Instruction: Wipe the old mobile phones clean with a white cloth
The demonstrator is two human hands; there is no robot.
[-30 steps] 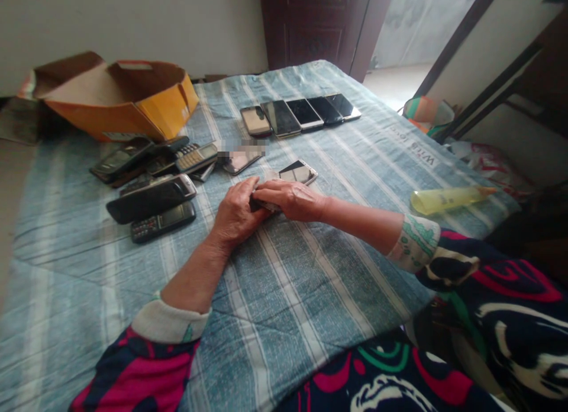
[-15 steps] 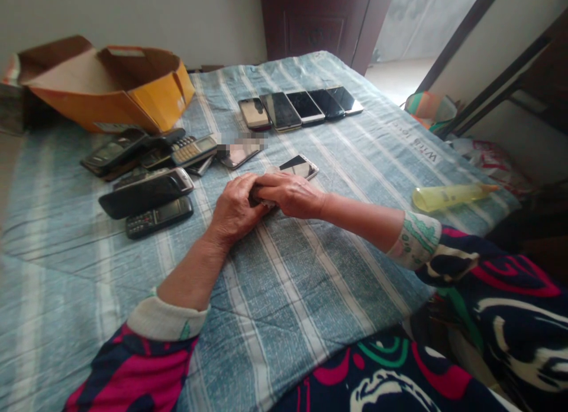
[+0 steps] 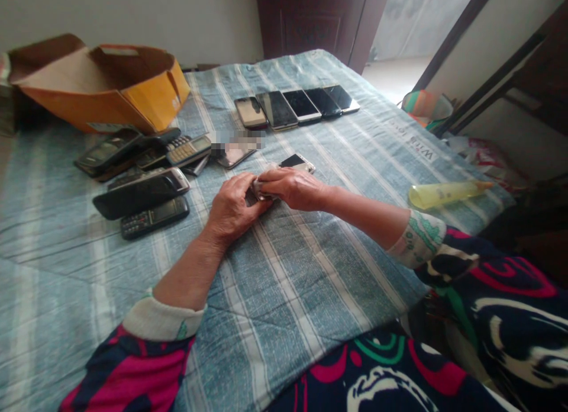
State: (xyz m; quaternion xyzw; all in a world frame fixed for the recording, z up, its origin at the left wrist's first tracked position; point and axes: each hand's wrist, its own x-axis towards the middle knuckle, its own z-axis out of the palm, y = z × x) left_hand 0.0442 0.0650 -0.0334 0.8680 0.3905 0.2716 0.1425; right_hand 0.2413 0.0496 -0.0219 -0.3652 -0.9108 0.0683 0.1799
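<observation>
My left hand (image 3: pixel 231 208) is closed round the edge of a dark mobile phone (image 3: pixel 251 197), most of which is hidden by my fingers. Pressed onto it from the right is my right hand (image 3: pixel 295 188), its fingers bunched on a crumpled greyish-white cloth (image 3: pixel 262 193). Just beyond my right knuckles lies a light-framed smartphone (image 3: pixel 298 161), partly covered by that hand. Another smartphone (image 3: pixel 237 153) with a reflective screen rests a little farther off to the left.
Several smartphones (image 3: pixel 306 105) lie in a row at the back. Older keypad phones (image 3: pixel 155 218) are heaped at left, before an open yellow cardboard box (image 3: pixel 106 107). A yellow translucent bottle (image 3: pixel 444 194) lies on its side near the right edge of the striped tablecloth (image 3: pixel 319 270).
My right hand has shifted slightly up and right over the phone, showing more of the cloth. My left hand keeps its grip. The whole view has slid a little.
</observation>
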